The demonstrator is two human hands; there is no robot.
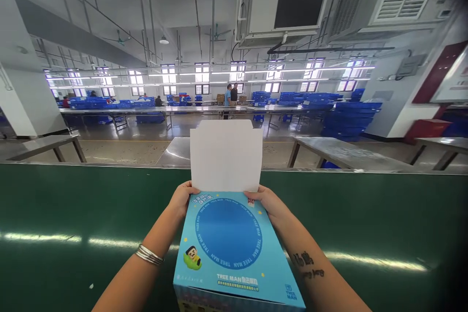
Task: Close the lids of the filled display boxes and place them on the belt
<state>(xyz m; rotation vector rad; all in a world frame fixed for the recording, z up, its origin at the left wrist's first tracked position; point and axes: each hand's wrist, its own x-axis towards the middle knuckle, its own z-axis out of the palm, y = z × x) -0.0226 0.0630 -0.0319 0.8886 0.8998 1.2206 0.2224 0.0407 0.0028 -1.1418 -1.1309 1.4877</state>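
The fingers of the left hand (180, 199) and right hand (273, 205) are closed around the far corners of a blue box (228, 280), thumbs on its printed face, the other fingertips mostly hidden. The box is in the near middle, over the green counter (109, 204); whether it rests there I cannot tell. Its white flap (226, 158) stands up at the far end. The step in hand looks like handling the open end; closing it would call for steadying the box and folding the flap down.
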